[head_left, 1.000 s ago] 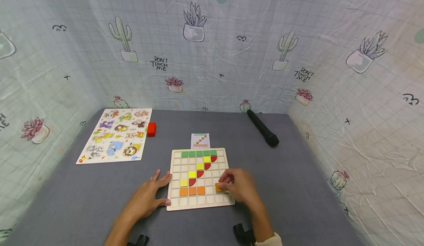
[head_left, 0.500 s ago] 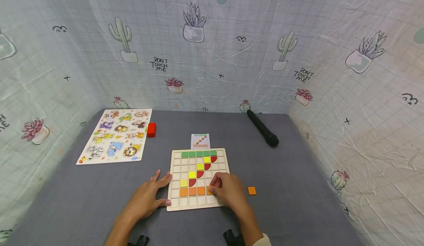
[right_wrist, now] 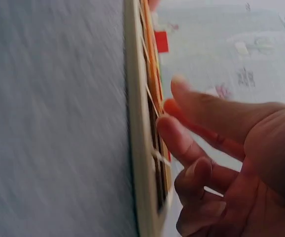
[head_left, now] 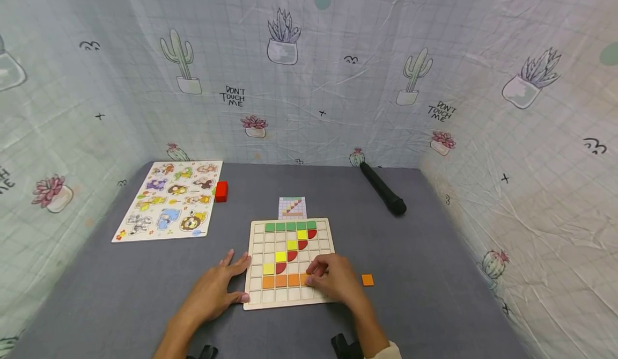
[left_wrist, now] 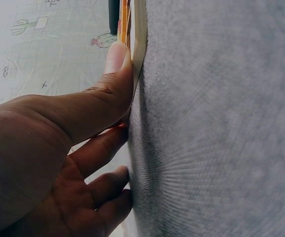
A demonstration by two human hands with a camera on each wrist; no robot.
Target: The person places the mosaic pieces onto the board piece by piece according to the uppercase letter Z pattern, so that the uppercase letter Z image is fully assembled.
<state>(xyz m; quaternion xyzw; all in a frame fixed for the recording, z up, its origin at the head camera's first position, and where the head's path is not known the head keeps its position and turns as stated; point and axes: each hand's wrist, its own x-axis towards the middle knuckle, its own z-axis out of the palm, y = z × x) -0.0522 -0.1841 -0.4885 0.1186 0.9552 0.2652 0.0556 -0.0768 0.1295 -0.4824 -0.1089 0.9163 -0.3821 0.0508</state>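
A wooden grid board lies on the grey table, with green, yellow, red and orange pieces in its cells. At its left edge rests my left hand, thumb and fingers spread; the left wrist view shows the thumb against the board's side. My right hand is over the lower right of the board, fingertips at an orange square tile in the orange row. That tile is partly hidden by the thumb. In the right wrist view the thumb stands apart from the fingertips. Right of the board lies a loose orange tile.
Behind the board is a small printed pattern card. A black microphone lies at the back right. An animal picture board and a red block are at the back left. A patterned cloth hangs behind the table.
My right hand has moved left across the board, carrying the orange tile to the end of the orange row, where it now lies flatter. The left hand has stayed put.
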